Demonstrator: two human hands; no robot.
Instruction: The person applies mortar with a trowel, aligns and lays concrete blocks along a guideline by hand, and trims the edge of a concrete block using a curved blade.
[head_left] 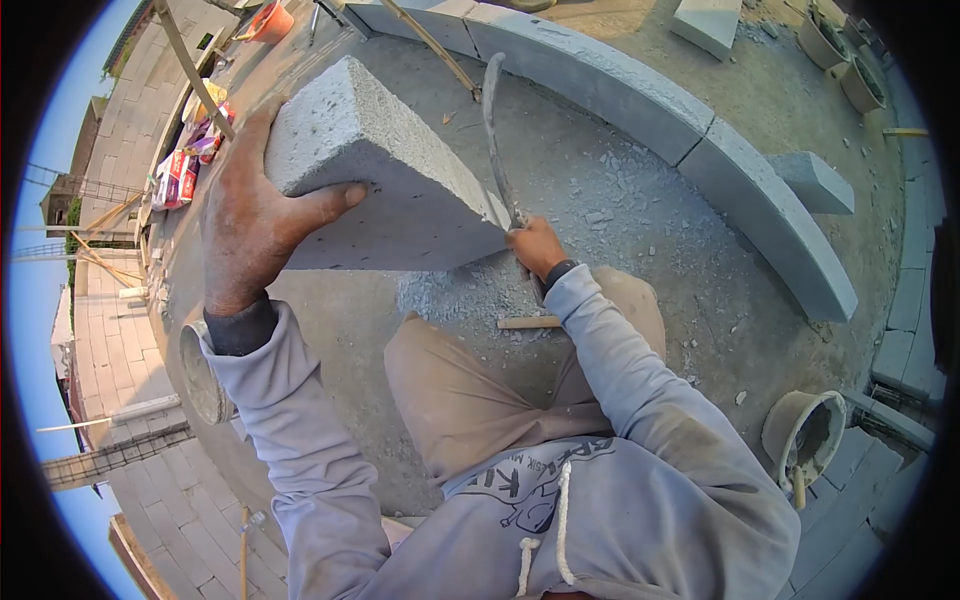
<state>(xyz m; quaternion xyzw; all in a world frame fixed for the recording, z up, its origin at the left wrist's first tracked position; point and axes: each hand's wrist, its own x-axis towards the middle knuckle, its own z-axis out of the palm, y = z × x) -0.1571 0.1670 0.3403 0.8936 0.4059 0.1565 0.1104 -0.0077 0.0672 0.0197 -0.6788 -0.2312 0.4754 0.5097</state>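
Note:
My left hand [262,205] is wrapped round the upper end of a light grey concrete block [400,200], its thumb lying across the near face. The block is tilted, its lower end close to my right hand [537,247]. My right fingers are closed on a long, thin, dusty tool with a hooked end [492,130]; whether it is a blade or a bar I cannot tell. It rises past the block's right edge. Pale chips and dust [470,292] lie under the block, near my knees. A short wooden stick [528,323] lies on the floor between my legs.
A curved row of grey blocks [640,110] arcs from the far side to the right. One loose block [815,182] lies behind it. A bucket [803,437] stands at right, another [203,375] at left. Bags [178,180] and an orange bucket [268,22] are farther off.

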